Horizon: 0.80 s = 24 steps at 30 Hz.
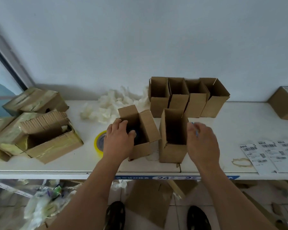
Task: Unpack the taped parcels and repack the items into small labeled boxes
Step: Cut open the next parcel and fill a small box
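Two small open cardboard boxes stand near the shelf's front edge. My left hand (pixel 119 140) reaches into the left small box (pixel 140 151), its fingers curled round a dark blue item (pixel 133 131) at the box mouth. The right small box (pixel 172 148) stands upright with its flaps up. My right hand (pixel 202 143) is just right of that box, fingers bent, pinching a small blue object (pixel 196 132) that is blurred. A row of several more open small boxes (pixel 188 97) lines the wall behind.
Opened taped parcels (pixel 45 140) lie at the left. White padding (pixel 113 103) is heaped by the wall. A yellow tape roll (pixel 99 141) sits left of my left hand. Shipping labels (pixel 271 155) lie at the right, another box (pixel 284 103) at far right. Packaging litters the floor below.
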{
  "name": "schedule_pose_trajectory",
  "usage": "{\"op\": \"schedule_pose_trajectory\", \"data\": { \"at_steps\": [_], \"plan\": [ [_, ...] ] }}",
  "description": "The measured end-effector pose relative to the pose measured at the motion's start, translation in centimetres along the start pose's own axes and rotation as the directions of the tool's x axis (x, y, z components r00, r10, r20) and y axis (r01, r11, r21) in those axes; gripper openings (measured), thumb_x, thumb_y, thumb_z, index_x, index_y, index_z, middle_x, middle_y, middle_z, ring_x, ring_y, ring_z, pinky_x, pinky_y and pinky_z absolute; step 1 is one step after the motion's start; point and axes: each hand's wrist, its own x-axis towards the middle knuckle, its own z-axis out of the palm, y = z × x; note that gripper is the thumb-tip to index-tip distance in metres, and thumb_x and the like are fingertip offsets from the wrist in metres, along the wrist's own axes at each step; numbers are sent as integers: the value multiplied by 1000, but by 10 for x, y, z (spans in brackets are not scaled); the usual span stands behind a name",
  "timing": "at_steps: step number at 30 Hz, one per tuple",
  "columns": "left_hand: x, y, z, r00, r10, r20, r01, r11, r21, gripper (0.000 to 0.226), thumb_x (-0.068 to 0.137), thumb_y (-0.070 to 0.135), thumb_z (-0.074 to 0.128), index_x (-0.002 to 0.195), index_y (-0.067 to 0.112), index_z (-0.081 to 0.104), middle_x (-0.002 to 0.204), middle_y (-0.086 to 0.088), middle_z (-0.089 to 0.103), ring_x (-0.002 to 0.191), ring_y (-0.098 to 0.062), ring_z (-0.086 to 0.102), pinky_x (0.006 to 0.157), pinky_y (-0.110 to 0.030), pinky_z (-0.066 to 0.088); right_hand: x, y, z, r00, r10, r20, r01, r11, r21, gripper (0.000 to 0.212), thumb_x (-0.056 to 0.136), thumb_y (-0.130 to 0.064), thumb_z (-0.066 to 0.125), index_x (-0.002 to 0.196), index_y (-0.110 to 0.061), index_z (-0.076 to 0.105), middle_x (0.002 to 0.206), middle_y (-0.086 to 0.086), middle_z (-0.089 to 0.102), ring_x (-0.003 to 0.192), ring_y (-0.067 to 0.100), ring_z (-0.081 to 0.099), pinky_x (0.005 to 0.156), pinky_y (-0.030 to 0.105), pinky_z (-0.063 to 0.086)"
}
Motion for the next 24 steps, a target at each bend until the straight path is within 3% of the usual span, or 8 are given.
{"op": "schedule_pose_trajectory", "data": {
  "at_steps": [4,6,8,10,12,14,17,24],
  "plan": [
    [14,-11,-4,995,-42,86,45,998,-33,52,101,34,45,147,15,35,152,-4,33,138,-27,30,110,-40,28,-3,-46,-4,964,-259,61,246,955,167,32,101,-43,41,126,-28,54,108,-10,59,102,6,56,82,18,44],
    [15,-14,-8,989,-88,118,100,989,-106,54,100,33,47,149,15,32,146,-6,38,133,-28,35,108,-39,30,-5,-70,3,925,-283,254,216,941,260,23,102,-43,39,110,-31,57,91,-14,61,82,0,58,66,11,40],
    [16,-18,-11,987,-102,127,119,983,-140,56,100,33,50,149,15,31,145,-8,39,131,-29,38,107,-38,31,-5,-90,22,867,-281,413,152,936,317,30,103,-43,38,104,-23,61,92,-5,65,83,4,61,66,17,46],
    [17,-24,-10,983,-99,153,122,982,-145,57,97,35,54,147,13,35,146,-8,38,130,-27,40,106,-38,33,0,-106,44,837,-224,499,25,927,373,39,102,-42,39,105,-12,63,105,11,68,97,25,65,84,40,55],
    [17,-28,-9,980,-84,179,109,985,-136,61,96,36,57,148,13,34,147,-7,37,132,-26,40,107,-36,34,5,-117,64,802,-98,590,-155,919,363,43,101,-46,38,101,-9,62,109,17,65,103,34,62,95,51,50],
    [18,-31,-9,978,-76,193,104,985,-140,64,96,35,58,151,14,30,151,-5,34,134,-24,39,107,-33,33,9,-122,81,750,45,660,-316,901,297,43,100,-52,35,102,-16,59,106,10,61,103,28,60,98,46,49],
    [19,-33,-9,974,-51,223,86,985,-151,67,98,35,56,153,16,25,155,-2,30,138,-21,35,108,-29,29,14,-125,100,680,200,706,-497,833,243,58,95,-64,34,127,-18,51,112,5,56,107,25,56,99,44,48],
    [22,-40,-10,967,-8,254,62,976,-207,64,99,32,54,153,19,24,154,3,29,138,-15,32,104,-21,26,25,-131,133,557,330,762,-620,776,118,77,89,-73,31,138,-16,44,126,13,53,112,34,54,102,51,45]
  ]
}}
